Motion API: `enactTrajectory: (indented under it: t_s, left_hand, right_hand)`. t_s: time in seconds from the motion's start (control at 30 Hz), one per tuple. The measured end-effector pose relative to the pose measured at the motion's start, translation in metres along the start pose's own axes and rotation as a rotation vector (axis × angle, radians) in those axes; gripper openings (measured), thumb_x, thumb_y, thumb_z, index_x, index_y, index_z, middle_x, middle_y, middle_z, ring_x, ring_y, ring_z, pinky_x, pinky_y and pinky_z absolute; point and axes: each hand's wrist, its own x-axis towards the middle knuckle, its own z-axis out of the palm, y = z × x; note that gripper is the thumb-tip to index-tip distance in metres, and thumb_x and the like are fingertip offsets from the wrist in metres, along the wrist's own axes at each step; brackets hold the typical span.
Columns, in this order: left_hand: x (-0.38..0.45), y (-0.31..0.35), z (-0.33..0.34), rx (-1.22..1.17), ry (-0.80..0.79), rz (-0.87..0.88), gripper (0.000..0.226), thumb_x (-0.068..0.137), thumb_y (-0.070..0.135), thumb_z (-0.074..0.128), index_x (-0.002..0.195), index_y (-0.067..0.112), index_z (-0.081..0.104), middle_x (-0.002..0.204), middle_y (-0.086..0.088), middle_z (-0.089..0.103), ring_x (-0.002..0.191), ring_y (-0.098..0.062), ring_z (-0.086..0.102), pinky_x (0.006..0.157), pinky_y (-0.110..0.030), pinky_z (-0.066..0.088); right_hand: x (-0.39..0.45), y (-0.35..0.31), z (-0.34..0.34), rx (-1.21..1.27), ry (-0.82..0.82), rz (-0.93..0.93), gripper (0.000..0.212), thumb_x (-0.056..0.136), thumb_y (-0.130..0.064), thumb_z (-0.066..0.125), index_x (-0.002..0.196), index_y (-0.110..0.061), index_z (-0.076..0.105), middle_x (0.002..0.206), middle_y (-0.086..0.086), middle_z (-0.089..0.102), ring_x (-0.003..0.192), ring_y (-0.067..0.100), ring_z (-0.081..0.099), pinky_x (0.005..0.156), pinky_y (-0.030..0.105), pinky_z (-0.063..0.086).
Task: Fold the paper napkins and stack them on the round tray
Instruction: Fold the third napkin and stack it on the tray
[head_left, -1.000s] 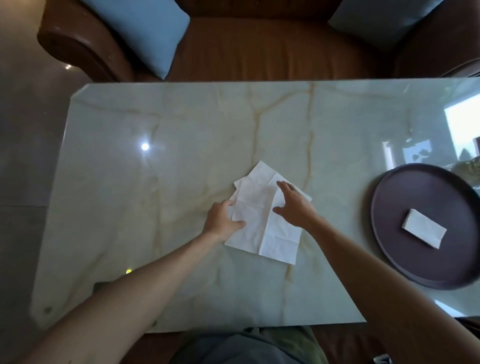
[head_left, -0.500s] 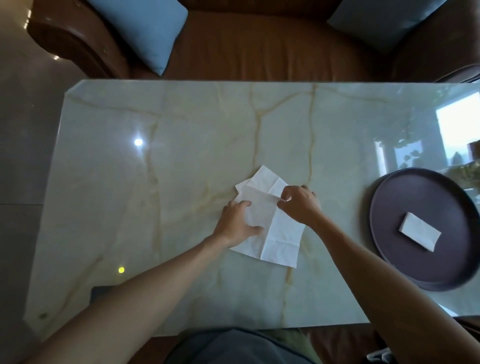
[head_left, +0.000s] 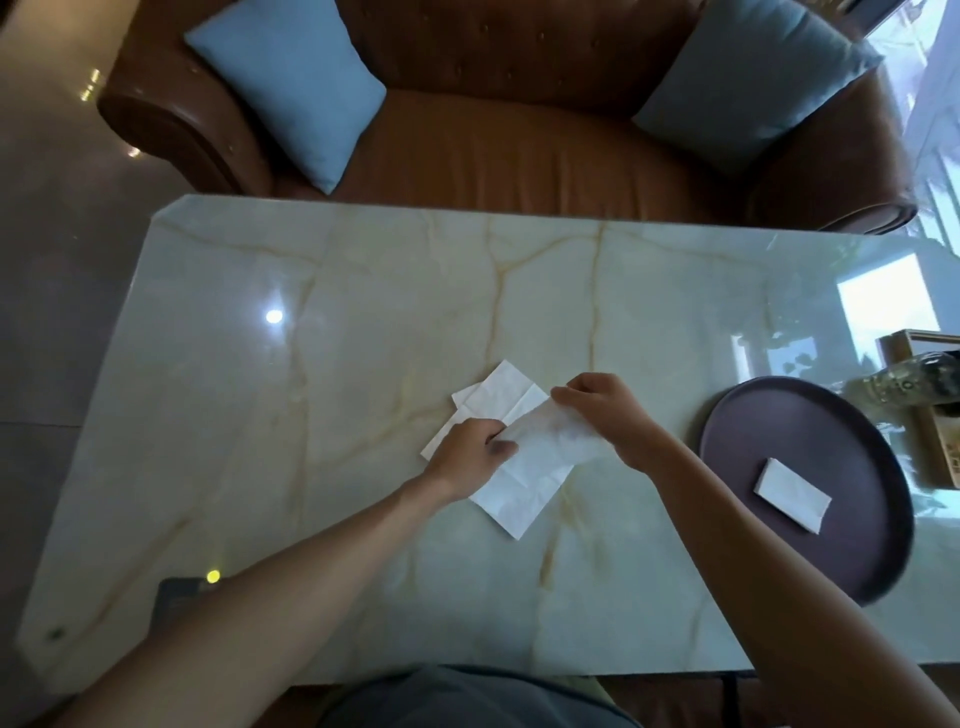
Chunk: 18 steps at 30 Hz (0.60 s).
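We see a pale marble table (head_left: 363, 322) with tan veins running under and beyond the fingers. Past the fingertips, across the table, stands a brown leather sofa (head_left: 493, 140) with a blue cushion (head_left: 291, 83) at its left end and a grey-blue cushion (head_left: 753, 83) at its right. Far right of the fingers, at the table's edge, we make out a clear bottle (head_left: 904, 384) lying against a wooden box (head_left: 930, 415). Below and left of the fingers, a dark flat object (head_left: 176, 597) shows by the near edge.

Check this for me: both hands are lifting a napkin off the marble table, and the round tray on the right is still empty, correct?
Not quite. The head view shows the round tray already holds one folded napkin. The rest stands: the left hand and right hand are lifting a napkin off the marble table.
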Motion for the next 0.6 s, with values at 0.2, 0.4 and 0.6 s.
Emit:
enactTrajectory:
  t_s: [0.2,0.4,0.6]
  left_hand:
    - [-0.014,0.016,-0.023,0.188,-0.091,0.060,0.020,0.094,0.023,0.057,0.075,0.019,0.059,0.072,-0.003,0.059,0.066,-0.017,0.053,0.060,-0.035,0.036]
    - [-0.013,0.043,-0.051,0.445,-0.181,0.182,0.012,0.096,0.023,0.055,0.092,0.021,0.066,0.080,0.007,0.059,0.080,-0.020,0.056,0.069,-0.035,0.042]
    - [-0.016,0.059,-0.070,0.520,-0.192,0.267,0.017,0.097,0.022,0.056,0.084,0.031,0.061,0.072,0.021,0.055,0.073,-0.007,0.050,0.060,-0.022,0.032]
  right_hand:
    - [-0.013,0.009,-0.011,-0.559,0.041,-0.353,0.068,0.082,-0.035,0.082,0.141,-0.020,0.052,0.141,0.002,0.056,0.129,0.023,0.052,0.106,0.038,0.041]
    - [-0.030,-0.014,-0.005,-0.915,-0.203,-0.492,0.032,0.094,-0.034,0.069,0.125,-0.030,0.067,0.112,-0.011,0.073,0.117,0.014,0.061,0.120,0.042,0.023]
    - [-0.037,-0.022,-0.003,-0.894,-0.157,-0.629,0.065,0.088,-0.033,0.075,0.147,-0.026,0.048,0.157,0.001,0.041,0.144,0.021,0.038,0.120,0.039,0.024]
